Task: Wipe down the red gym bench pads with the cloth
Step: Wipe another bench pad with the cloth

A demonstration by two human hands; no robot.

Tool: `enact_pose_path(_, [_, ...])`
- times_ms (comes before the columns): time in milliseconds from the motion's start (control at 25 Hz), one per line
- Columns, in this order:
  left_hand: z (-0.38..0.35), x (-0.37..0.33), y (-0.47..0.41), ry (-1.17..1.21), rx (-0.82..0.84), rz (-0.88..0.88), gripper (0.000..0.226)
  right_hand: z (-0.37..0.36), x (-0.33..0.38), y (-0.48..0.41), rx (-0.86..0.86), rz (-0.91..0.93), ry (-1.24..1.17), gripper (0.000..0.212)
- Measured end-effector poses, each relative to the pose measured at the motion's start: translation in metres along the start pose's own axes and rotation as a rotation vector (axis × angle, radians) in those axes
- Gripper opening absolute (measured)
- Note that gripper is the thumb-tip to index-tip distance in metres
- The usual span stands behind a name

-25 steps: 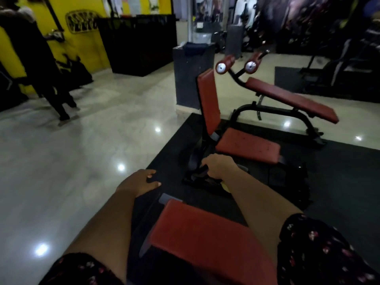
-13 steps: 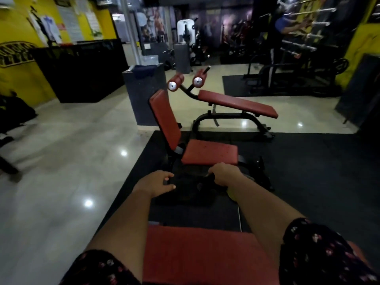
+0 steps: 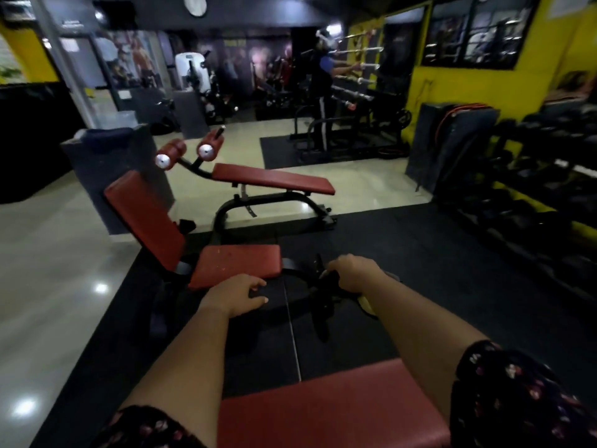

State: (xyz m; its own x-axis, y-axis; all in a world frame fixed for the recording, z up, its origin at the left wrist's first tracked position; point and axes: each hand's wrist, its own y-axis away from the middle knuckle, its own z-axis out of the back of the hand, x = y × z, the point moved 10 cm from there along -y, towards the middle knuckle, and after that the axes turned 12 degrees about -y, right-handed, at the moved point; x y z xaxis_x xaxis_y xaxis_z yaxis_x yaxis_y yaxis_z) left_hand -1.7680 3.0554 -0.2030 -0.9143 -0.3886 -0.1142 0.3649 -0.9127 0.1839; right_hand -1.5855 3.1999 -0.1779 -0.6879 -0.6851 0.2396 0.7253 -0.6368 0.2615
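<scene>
A red bench pad (image 3: pixel 323 405) lies right under my forearms at the bottom of the view. Ahead stands an adjustable bench with a red seat pad (image 3: pixel 235 265) and a tilted red backrest (image 3: pixel 145 218). Behind it is a sit-up bench with a long red pad (image 3: pixel 274 182) and two red rollers (image 3: pixel 171 153). My left hand (image 3: pixel 235 295) hovers just short of the seat pad, fingers loosely curled and holding nothing. My right hand (image 3: pixel 353 274) is curled round a yellowish cloth (image 3: pixel 366 305); only a small bit of it shows under the wrist.
Black rubber matting (image 3: pixel 420 253) covers the floor under the benches, with shiny pale tile (image 3: pixel 48 270) to the left. A dark pillar (image 3: pixel 106 156) stands behind the backrest. Dumbbell racks (image 3: pixel 533 195) line the right wall. A person (image 3: pixel 323 92) stands at a barbell rack far back.
The view has swung to the right, so the benches now sit left of centre and the dumbbell racks have come into sight. Both hands keep their posture out in front.
</scene>
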Motion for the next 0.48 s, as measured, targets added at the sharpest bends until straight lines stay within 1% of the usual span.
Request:
enact_pose_path(80, [0.004,-0.05,-0.025,-0.029,-0.014,-0.068,0.052,0.012,-0.045,0.012,-0.026,-0.033,0.01,0.04])
enact_pose_path(200, [0.004,-0.126,-0.05,-0.091,0.011,-0.184,0.052,0.023,-0.108,0.031,-0.044,-0.121,-0.004,0.04])
enact_pose_path(280, [0.002,-0.173,-0.064,-0.082,0.017,-0.254,0.052,0.027,-0.146,0.047,-0.046,-0.178,0.002,0.04])
enact_pose_path(360, [-0.004,-0.211,-0.074,-0.062,0.029,-0.316,0.051,0.027,-0.177,0.066,-0.049,-0.24,0.029,0.039])
enact_pose_path(480, [-0.018,-0.256,-0.088,-0.101,0.074,-0.429,0.051,0.019,-0.213,0.096,-0.062,-0.337,0.031,0.041])
